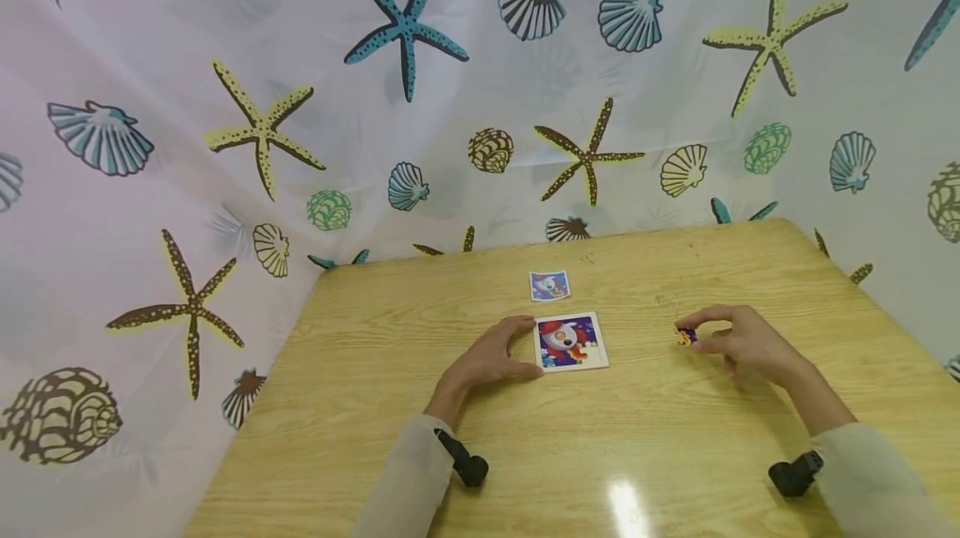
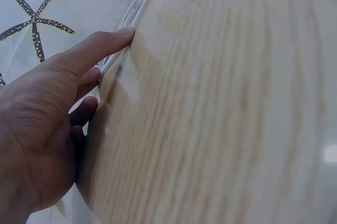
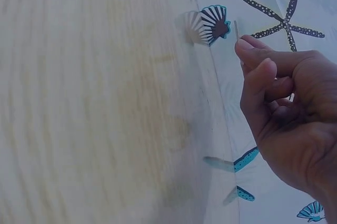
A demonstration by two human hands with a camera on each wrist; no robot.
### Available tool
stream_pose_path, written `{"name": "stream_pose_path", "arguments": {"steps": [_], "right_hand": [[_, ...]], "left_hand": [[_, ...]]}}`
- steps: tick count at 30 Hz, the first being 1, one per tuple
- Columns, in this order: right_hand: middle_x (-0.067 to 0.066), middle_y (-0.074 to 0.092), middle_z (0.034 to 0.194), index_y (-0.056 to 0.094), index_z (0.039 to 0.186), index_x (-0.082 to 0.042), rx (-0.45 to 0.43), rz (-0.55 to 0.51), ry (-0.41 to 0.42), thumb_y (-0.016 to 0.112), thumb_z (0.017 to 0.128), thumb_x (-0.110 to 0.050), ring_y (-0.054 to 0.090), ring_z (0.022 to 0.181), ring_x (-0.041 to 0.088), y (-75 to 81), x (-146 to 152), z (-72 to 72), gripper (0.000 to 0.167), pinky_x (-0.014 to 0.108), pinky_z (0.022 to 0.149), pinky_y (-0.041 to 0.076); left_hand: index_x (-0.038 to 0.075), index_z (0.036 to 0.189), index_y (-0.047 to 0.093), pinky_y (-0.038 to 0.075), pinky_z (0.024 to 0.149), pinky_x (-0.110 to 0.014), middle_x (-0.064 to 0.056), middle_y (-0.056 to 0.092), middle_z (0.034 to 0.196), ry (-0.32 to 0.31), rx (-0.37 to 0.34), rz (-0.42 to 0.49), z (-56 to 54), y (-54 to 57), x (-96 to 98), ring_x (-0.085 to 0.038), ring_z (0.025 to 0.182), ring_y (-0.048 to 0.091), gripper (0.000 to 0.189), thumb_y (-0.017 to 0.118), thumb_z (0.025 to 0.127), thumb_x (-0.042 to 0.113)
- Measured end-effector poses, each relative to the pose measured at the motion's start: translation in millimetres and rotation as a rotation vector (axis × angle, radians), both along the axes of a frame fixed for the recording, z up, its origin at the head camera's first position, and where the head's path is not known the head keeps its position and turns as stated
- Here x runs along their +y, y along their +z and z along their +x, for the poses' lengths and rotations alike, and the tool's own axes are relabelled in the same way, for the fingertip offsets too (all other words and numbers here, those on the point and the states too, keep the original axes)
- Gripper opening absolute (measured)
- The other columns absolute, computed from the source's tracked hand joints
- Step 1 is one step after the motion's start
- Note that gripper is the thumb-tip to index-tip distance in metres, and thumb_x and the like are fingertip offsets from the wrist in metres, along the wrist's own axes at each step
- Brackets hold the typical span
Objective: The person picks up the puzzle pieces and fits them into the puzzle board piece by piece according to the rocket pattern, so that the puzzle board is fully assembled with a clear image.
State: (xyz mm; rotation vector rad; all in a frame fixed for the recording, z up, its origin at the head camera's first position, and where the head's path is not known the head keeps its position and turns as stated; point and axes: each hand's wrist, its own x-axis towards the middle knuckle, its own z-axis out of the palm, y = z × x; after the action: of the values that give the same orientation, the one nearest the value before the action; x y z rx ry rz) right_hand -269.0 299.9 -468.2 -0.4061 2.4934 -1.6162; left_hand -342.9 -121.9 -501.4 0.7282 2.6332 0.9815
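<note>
A square jigsaw puzzle tray [image 1: 603, 348] with a white rim lies flat on the table, its picture showing a red and white figure on dark purple. Along the tray's left side, my left hand [image 1: 491, 352] holds it, thumb at the near corner and fingers at the far corner. In the left wrist view, that hand [image 2: 47, 113] touches the tray's thin edge. Off to the right, my right hand [image 1: 750, 345] pinches a small purple and orange puzzle piece [image 1: 685, 336] above the table. The right wrist view shows the piece [image 3: 236, 30] edge-on at the fingertips.
Behind the tray lies a small picture card [image 1: 550, 286] with a similar print. The wooden table [image 1: 360, 330] reaches back to a white curtain [image 1: 480, 88] printed with starfish and shells. Dark wrist cameras sit at both sleeves.
</note>
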Motion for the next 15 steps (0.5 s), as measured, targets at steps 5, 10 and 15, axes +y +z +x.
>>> {"name": "stream_pose_path", "arguments": {"steps": [5, 10, 15], "right_hand": [[0.029, 0.061, 0.138, 0.065, 0.134, 0.005, 0.006, 0.01, 0.007, 0.071, 0.096, -0.004, 0.05, 0.047, 0.018, 4.3, -13.5, -2.3, 0.04, 0.035, 0.041, 0.05], [0.028, 0.061, 0.139, 0.065, 0.134, 0.005, -0.004, 0.017, 0.006, 0.071, 0.096, -0.002, 0.047, 0.046, 0.016, 7.3, -26.0, -5.5, 0.039, 0.033, 0.042, 0.048], [0.027, 0.062, 0.138, 0.068, 0.131, 0.004, -0.015, 0.018, 0.012, 0.071, 0.095, 0.0, 0.047, 0.048, 0.015, 6.3, -37.2, -10.2, 0.037, 0.03, 0.04, 0.045]], "left_hand": [[0.017, 0.159, 0.044, 0.023, 0.126, -0.055, -0.004, 0.037, 0.166, 0.004, 0.002, 0.004, 0.3, -1.1, 0.1, -0.032, 0.156, 0.027, 0.089, 0.085, 0.084, 0.043], [0.019, 0.159, 0.044, 0.023, 0.126, -0.055, -0.004, 0.037, 0.166, 0.011, -0.008, 0.002, 0.1, -1.4, -0.3, -0.031, 0.156, 0.027, 0.09, 0.086, 0.083, 0.043], [0.019, 0.158, 0.044, 0.023, 0.126, -0.055, -0.004, 0.037, 0.166, 0.007, -0.006, 0.006, 0.1, -1.7, 0.0, -0.03, 0.156, 0.027, 0.089, 0.086, 0.083, 0.042]]}}
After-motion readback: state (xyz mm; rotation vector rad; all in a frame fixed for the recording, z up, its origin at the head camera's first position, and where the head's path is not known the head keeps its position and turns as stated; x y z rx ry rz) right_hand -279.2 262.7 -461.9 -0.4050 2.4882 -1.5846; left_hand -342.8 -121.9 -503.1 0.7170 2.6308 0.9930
